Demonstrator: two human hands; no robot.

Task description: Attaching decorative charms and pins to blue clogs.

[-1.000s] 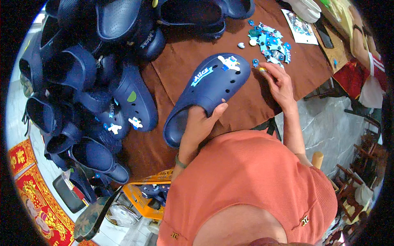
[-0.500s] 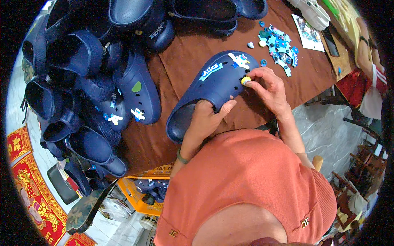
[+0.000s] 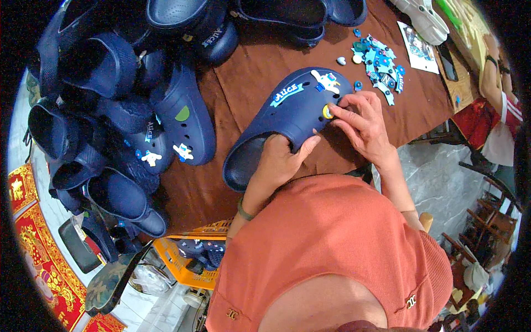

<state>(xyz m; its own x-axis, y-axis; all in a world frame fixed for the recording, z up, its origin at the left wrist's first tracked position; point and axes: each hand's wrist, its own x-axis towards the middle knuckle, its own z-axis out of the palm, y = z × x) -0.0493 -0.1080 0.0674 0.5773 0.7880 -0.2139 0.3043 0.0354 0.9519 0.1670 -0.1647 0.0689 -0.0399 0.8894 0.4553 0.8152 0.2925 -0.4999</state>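
Observation:
A navy foam clog (image 3: 298,113) lies on the brown cloth in front of me, its toe pointing away to the right. A light-blue name charm and a white character charm (image 3: 326,81) sit on its upper. My left hand (image 3: 281,160) reaches into the opening, fingers hidden inside and thumb outside on the rim, gripping the clog. My right hand (image 3: 362,124) has its fingertips on a round yellow shoe charm (image 3: 327,112), which rests against the clog's side near the vent holes. Whether its stem is in a hole is hidden.
Loose blue charms (image 3: 381,66) lie in a pile beyond my right hand, near a printed card (image 3: 417,47) and a white clog (image 3: 423,21). Navy clogs (image 3: 185,119) are heaped at left. An orange basket (image 3: 177,265) stands below the table edge. Another person's arm (image 3: 491,83) shows far right.
The yellow charm has gone from between my right fingertips, held by the clog's edge, to lying face-out against its side. My right fingers have spread a little; my left hand stays inside.

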